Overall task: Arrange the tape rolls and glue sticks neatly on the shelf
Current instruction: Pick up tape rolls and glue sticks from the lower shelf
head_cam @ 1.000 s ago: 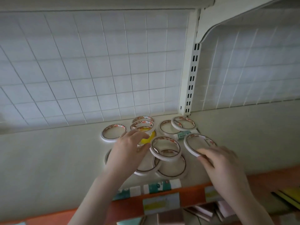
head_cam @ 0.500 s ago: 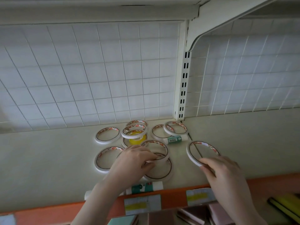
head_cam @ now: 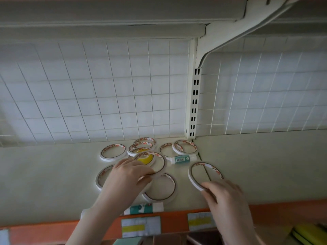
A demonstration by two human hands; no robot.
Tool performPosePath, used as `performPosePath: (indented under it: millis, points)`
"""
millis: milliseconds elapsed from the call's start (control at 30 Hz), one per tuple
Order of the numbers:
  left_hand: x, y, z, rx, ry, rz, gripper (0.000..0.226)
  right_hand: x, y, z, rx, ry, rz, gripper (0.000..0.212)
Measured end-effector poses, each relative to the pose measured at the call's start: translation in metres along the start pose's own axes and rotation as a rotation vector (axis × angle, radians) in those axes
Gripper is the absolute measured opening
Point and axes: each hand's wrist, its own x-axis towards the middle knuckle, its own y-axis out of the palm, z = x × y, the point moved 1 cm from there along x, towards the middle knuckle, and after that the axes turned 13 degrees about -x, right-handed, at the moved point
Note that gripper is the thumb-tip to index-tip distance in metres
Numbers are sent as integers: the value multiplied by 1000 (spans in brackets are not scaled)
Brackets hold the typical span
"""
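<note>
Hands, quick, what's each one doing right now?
Left hand: pinching a tape roll.
Right hand: gripping a tilted tape ring.

Two bare forearms, sleeveless, no rings, no watch

Shelf [head_cam: 53, 183] painted metal, matt; tape rolls [head_cam: 113, 152] glossy; back grid [head_cam: 106, 103] wire.
</note>
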Motion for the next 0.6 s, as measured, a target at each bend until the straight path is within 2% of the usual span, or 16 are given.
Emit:
performPosePath:
  millis: [100, 167, 400, 600]
  points:
    - [-9, -7, 3, 7, -32, -81, 24, 3, 2, 7, 32, -29, -1, 35]
    - [-15, -11, 5, 31, -76, -112, 13, 4, 2, 12, 50, -40, -4, 34]
    - [-39, -44, 13, 131, -144, -188, 17, 16, -3, 41, 89, -88, -61, 33]
    - [-72, -96, 42, 205, -226, -237, 14, 26, -5, 94, 100, -128, -75, 34]
